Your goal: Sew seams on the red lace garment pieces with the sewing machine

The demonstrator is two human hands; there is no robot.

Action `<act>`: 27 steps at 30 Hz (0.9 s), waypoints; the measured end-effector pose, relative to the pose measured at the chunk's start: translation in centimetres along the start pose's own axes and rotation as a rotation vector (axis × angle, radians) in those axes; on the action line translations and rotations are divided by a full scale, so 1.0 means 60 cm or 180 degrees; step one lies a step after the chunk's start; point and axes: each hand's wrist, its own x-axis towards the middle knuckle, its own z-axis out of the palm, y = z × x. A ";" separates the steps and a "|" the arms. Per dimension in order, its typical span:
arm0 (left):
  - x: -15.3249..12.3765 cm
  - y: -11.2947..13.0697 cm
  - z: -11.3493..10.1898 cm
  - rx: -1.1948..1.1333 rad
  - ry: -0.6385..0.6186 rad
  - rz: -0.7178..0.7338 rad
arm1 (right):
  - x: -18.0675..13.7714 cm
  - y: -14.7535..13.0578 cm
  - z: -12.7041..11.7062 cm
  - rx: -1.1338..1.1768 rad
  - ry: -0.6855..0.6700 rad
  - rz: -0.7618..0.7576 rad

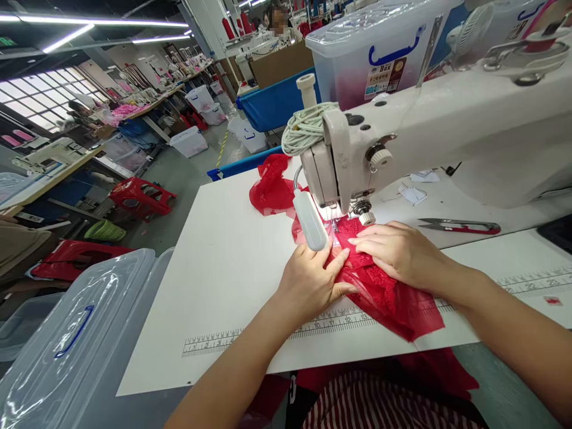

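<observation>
Red sheer fabric with lace [379,286] runs under the needle area of a white sewing machine [429,125], and its near end reaches toward the table's front edge. My left hand [310,277] rests on the fabric's left side, thumb stretched out; a small grey-white lamp [310,220] hides some of its fingertips. To the right of the needle, my right hand [397,253] lies with fingers extended flat over the lace. Both hands touch the fabric close to the presser foot [334,225]. More red fabric [274,187] is bunched behind the needle.
Red-handled thread snips [460,226] lie right of my right hand. A printed ruler [214,342] runs along the white tabletop [179,298]. Lidded plastic boxes stand left [75,339] and behind the machine [375,53]. Red stools [143,196] and other people are farther back.
</observation>
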 end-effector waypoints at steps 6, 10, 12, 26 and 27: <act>-0.001 -0.001 0.005 0.0098 -0.0063 -0.0146 | 0.004 0.005 0.002 0.0038 0.0030 0.0048; 0.002 -0.003 0.008 0.0154 -0.0136 -0.0222 | 0.006 0.008 0.005 0.0083 0.0078 0.0015; 0.003 -0.004 0.008 0.0184 -0.0143 -0.0242 | 0.007 0.010 0.007 0.0088 0.0114 0.0044; 0.009 -0.013 0.014 0.0115 0.0021 -0.0311 | 0.016 0.022 0.016 0.0091 0.0175 -0.0055; 0.010 -0.014 0.013 0.0054 0.0093 -0.0229 | 0.016 0.021 0.016 0.0108 0.0181 -0.0037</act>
